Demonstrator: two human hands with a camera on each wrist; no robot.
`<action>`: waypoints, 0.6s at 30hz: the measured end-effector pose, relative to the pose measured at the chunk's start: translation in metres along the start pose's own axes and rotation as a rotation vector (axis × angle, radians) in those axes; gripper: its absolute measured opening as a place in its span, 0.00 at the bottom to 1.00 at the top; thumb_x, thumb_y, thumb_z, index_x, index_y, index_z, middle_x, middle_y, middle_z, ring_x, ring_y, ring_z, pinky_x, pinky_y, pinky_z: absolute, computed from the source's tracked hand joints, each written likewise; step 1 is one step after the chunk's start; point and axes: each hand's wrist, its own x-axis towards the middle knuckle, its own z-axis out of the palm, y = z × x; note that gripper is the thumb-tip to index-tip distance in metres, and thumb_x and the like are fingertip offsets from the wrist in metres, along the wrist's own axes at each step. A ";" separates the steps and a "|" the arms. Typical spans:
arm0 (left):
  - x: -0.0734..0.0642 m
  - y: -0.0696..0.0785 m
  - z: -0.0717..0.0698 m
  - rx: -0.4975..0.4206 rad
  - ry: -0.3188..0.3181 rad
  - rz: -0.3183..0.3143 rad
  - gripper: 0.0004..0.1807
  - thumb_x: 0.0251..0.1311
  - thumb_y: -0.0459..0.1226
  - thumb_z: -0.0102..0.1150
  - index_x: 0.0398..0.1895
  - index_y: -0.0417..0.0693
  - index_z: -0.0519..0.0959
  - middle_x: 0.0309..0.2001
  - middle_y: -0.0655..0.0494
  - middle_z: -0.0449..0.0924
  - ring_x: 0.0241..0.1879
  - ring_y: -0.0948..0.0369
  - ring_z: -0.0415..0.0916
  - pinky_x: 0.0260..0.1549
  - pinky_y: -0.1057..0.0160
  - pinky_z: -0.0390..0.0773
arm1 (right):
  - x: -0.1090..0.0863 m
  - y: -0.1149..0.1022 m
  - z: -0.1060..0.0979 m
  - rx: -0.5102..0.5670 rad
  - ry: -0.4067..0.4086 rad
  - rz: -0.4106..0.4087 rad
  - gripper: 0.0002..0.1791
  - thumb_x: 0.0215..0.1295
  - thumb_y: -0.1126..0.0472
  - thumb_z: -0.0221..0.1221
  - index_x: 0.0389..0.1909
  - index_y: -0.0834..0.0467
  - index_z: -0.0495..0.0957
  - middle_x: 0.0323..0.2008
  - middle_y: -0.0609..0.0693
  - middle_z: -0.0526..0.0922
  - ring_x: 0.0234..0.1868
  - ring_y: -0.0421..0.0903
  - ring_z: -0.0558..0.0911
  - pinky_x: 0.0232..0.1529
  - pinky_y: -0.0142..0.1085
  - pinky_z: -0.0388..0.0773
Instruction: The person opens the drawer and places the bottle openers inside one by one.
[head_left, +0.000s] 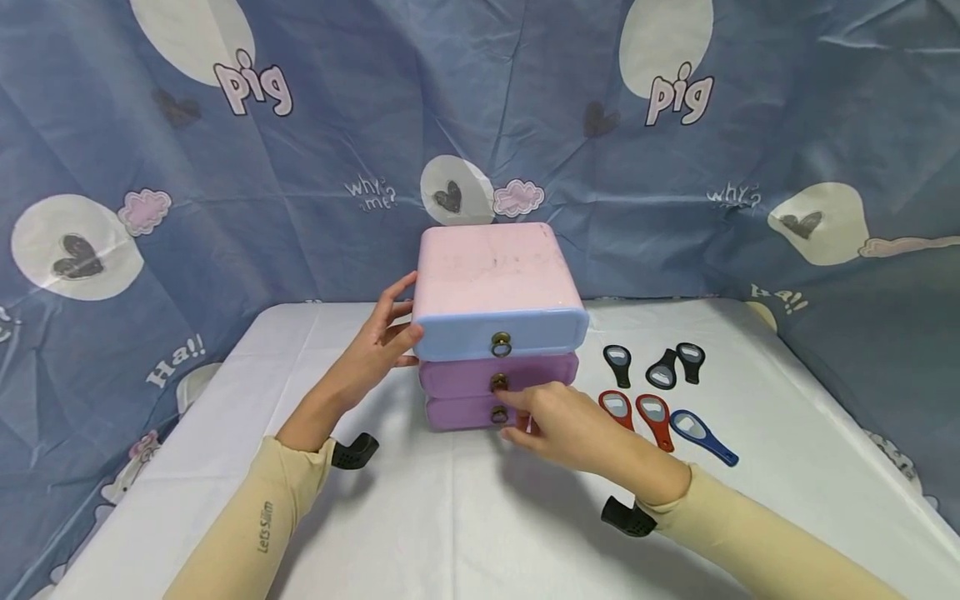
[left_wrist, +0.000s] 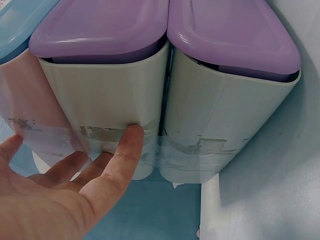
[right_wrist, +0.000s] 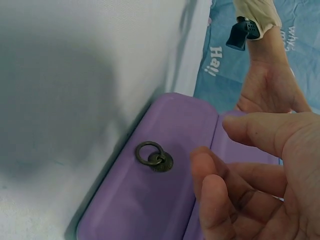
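A small stacked cabinet has a pink top (head_left: pixel 491 267), a blue upper drawer (head_left: pixel 457 333) and two purple drawers (head_left: pixel 457 379) below, each with a bronze ring pull. Against its left side rests my left hand (head_left: pixel 375 337), fingers spread; clear tape (left_wrist: pixel 185 155) wraps the casings there. My right hand (head_left: pixel 562 425) is at the front, a fingertip at the middle ring pull (head_left: pixel 499 382), which the hand partly covers. In the right wrist view its fingers are bent, hiding that ring; the bottom ring pull (right_wrist: pixel 149 152) is in sight, apart from them.
Right of the cabinet lie several bottle openers: black ones (head_left: pixel 617 360), red ones (head_left: pixel 655 414) and a blue one (head_left: pixel 703 435). They rest on a white-covered table (head_left: pixel 450 533). A blue printed curtain (head_left: pixel 337 125) hangs close behind the cabinet.
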 end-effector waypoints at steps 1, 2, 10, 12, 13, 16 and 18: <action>0.000 0.000 0.000 -0.001 0.000 -0.002 0.43 0.78 0.57 0.55 0.87 0.80 0.43 0.83 0.42 0.51 0.81 0.40 0.60 0.60 0.38 0.81 | 0.000 0.000 0.001 -0.001 0.009 -0.011 0.25 0.71 0.58 0.70 0.67 0.60 0.83 0.28 0.38 0.85 0.24 0.27 0.75 0.26 0.27 0.75; 0.000 0.000 -0.001 0.000 -0.001 -0.004 0.43 0.79 0.56 0.55 0.87 0.81 0.43 0.83 0.42 0.51 0.81 0.40 0.60 0.60 0.38 0.81 | 0.001 0.001 0.001 -0.003 0.017 -0.014 0.24 0.71 0.58 0.70 0.66 0.60 0.83 0.28 0.39 0.85 0.24 0.27 0.75 0.27 0.27 0.75; -0.003 0.002 -0.005 0.012 0.008 -0.005 0.41 0.81 0.52 0.53 0.87 0.82 0.43 0.83 0.42 0.52 0.81 0.41 0.60 0.59 0.39 0.81 | 0.008 0.005 0.002 0.008 0.086 -0.042 0.13 0.66 0.63 0.73 0.49 0.55 0.81 0.26 0.41 0.81 0.26 0.31 0.75 0.29 0.27 0.73; -0.004 0.003 -0.005 0.011 0.010 -0.005 0.40 0.81 0.51 0.52 0.87 0.82 0.43 0.83 0.43 0.52 0.81 0.41 0.60 0.58 0.40 0.81 | 0.011 0.006 0.002 0.018 0.117 -0.067 0.12 0.65 0.65 0.73 0.45 0.55 0.79 0.26 0.42 0.82 0.27 0.31 0.76 0.30 0.27 0.75; -0.003 0.003 -0.005 0.012 0.007 -0.005 0.40 0.81 0.51 0.52 0.87 0.82 0.43 0.83 0.43 0.51 0.81 0.41 0.60 0.58 0.40 0.81 | 0.013 0.007 0.002 0.026 0.132 -0.075 0.12 0.66 0.65 0.72 0.43 0.56 0.79 0.27 0.42 0.82 0.27 0.32 0.77 0.30 0.27 0.75; -0.001 0.002 -0.003 0.005 -0.006 -0.003 0.41 0.81 0.51 0.53 0.87 0.82 0.43 0.83 0.43 0.51 0.81 0.42 0.59 0.59 0.41 0.81 | 0.016 0.009 0.002 0.055 0.170 -0.091 0.09 0.67 0.67 0.71 0.37 0.56 0.79 0.27 0.43 0.84 0.28 0.32 0.79 0.32 0.27 0.78; 0.000 0.002 -0.001 0.003 -0.012 -0.002 0.41 0.81 0.52 0.53 0.87 0.82 0.43 0.83 0.43 0.51 0.81 0.41 0.59 0.59 0.40 0.81 | 0.017 0.010 0.001 0.077 0.174 -0.090 0.08 0.68 0.67 0.71 0.34 0.55 0.80 0.27 0.43 0.84 0.28 0.31 0.79 0.32 0.26 0.78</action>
